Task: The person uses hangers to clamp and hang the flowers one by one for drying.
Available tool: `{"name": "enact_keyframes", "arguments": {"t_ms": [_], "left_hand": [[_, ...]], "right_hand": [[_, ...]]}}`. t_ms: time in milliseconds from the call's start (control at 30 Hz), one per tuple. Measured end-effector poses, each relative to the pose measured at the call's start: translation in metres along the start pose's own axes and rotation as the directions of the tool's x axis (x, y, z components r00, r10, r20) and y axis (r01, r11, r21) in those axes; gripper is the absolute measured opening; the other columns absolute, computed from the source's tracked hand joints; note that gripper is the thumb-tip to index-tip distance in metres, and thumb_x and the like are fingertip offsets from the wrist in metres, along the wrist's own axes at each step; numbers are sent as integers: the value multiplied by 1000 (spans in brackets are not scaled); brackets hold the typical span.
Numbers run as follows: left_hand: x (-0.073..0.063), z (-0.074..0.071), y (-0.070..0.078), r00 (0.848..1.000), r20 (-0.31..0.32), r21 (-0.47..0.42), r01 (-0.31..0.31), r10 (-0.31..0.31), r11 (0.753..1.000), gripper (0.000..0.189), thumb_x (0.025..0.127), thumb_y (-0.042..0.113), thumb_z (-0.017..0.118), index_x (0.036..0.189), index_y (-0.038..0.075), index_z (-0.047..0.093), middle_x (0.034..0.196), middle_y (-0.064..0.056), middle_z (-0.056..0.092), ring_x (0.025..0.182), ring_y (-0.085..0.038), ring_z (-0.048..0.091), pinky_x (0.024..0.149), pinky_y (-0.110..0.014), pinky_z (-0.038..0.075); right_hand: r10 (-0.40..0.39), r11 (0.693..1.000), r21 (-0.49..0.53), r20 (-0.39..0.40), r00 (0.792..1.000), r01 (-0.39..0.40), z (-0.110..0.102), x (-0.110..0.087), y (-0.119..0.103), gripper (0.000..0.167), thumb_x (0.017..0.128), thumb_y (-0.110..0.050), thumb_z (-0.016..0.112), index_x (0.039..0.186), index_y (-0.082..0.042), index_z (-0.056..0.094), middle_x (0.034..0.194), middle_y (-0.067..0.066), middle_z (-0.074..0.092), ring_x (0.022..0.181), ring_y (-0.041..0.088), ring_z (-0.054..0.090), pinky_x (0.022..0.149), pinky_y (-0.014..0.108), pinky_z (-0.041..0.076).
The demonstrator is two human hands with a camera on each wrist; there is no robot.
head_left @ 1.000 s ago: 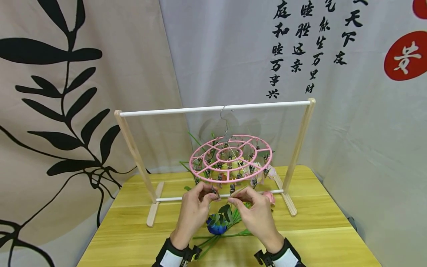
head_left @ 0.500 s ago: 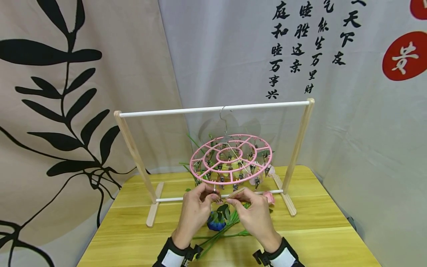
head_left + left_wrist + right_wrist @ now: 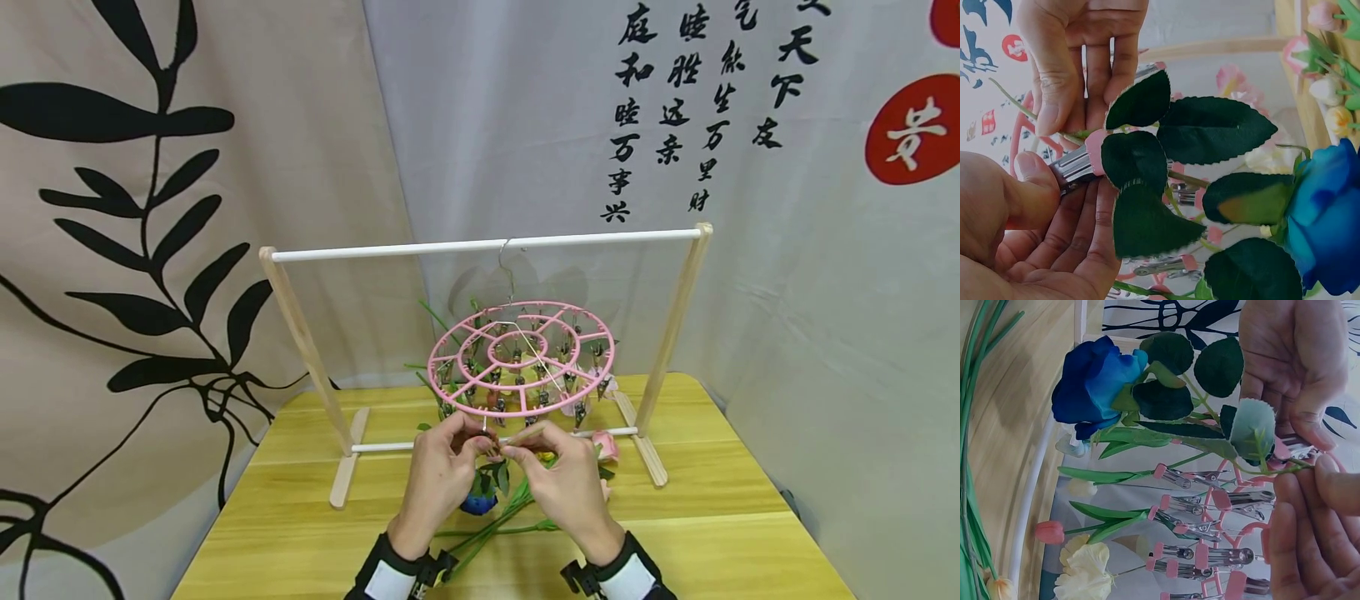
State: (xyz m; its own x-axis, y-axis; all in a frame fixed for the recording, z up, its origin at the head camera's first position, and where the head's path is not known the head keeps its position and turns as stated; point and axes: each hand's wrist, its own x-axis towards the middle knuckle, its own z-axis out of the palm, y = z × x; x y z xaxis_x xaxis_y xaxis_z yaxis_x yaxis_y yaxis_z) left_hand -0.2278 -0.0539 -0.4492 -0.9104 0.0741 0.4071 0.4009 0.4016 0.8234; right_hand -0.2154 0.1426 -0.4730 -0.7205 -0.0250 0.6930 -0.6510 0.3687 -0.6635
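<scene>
A blue artificial rose (image 3: 1325, 212) with dark green leaves hangs head-down under the front rim of a round pink clip hanger (image 3: 521, 414). My right hand (image 3: 566, 479) pinches its stem (image 3: 1294, 465) between thumb and fingers. Beside it, my left hand (image 3: 438, 479) pinches a metal clip (image 3: 1075, 167) with pink tips, thumb on the handle. Those tips are right at the stem; whether they clasp it I cannot tell. Several other clips (image 3: 1244, 499) dangle from the hanger, some bearing flowers, such as a pink tulip (image 3: 1049, 532) and a cream flower (image 3: 1084, 570).
The hanger hooks onto the white top bar (image 3: 450, 247) of a wooden-legged stand on the yellow wood table (image 3: 285, 533). Green stems (image 3: 487, 537) lie on the table before me, between my forearms. A pink flower (image 3: 604, 446) lies near the stand's right foot.
My right hand has shifted slightly left toward the left hand and its clip. The blue rose has swung a little left and lower. The hanger has turned slightly.
</scene>
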Motion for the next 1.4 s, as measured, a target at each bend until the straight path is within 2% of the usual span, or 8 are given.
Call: {"name": "enact_keyframes", "arguments": {"t_ms": [167,233,467,567,767,933,1167,1400], "left_hand": [[-1,-1,0,1000,13,-7,6,-6,1000,24,106,-7,75,101,16,81,96,-2,87,82,-23,80,66,-21,56],[-1,-1,-1,1000,21,-9,3,-3,1000,23,108,-6,74,103,16,81,99,-2,87,86,-26,82,69,-21,57],[-1,-5,-3,999,40,-5,-14,14,1000,8,111,9,78,112,16,81,107,-1,86,90,-14,80,77,-23,62],[-2,-6,-5,999,44,1,-15,15,1000,7,110,12,79,116,16,81,110,-1,86,94,-12,80,82,-23,64],[-2,-9,-9,998,52,-5,-18,18,1000,15,111,13,78,126,13,82,119,-3,87,104,-17,83,92,-26,67],[-2,-12,-13,999,29,11,-35,34,999,21,114,15,75,134,14,81,120,-2,88,109,-19,85,96,-28,68],[-2,-16,-19,1000,6,-20,-19,19,1000,25,115,17,74,139,19,79,124,-4,88,110,-19,84,95,-25,67],[-1,-22,-25,999,-15,-19,-35,35,999,27,116,16,72,142,16,78,126,-7,87,110,-20,84,94,-25,68]], "right_hand": [[17,1000,-17,-3,1000,-17,2,0,-1,20,95,-11,97,106,-21,84,98,-6,90,86,7,84,72,30,67],[20,1000,-23,0,1000,-20,3,0,-2,19,96,-12,96,107,-22,84,98,-7,89,86,6,83,73,29,67],[10,999,-50,10,1000,-10,5,-1,0,18,99,-13,94,113,-21,86,101,-8,89,86,4,82,76,28,68],[7,998,-67,17,1000,-6,5,-2,1,20,99,-10,94,114,-21,87,103,-7,90,88,4,83,78,28,69],[8,997,-82,35,999,-5,3,-4,2,18,101,-12,93,115,-21,88,105,-8,90,90,4,83,80,29,70],[-55,995,-76,74,996,61,0,-9,6,18,103,-8,90,118,-16,87,109,-7,89,93,5,82,81,30,70],[-132,986,-83,151,980,145,-7,-21,16,22,104,-5,87,120,-21,85,112,-7,87,96,6,81,84,30,69],[-136,980,-112,219,966,163,-17,-35,27,27,103,-2,87,120,-23,84,113,-7,86,98,5,80,84,30,70]]}}
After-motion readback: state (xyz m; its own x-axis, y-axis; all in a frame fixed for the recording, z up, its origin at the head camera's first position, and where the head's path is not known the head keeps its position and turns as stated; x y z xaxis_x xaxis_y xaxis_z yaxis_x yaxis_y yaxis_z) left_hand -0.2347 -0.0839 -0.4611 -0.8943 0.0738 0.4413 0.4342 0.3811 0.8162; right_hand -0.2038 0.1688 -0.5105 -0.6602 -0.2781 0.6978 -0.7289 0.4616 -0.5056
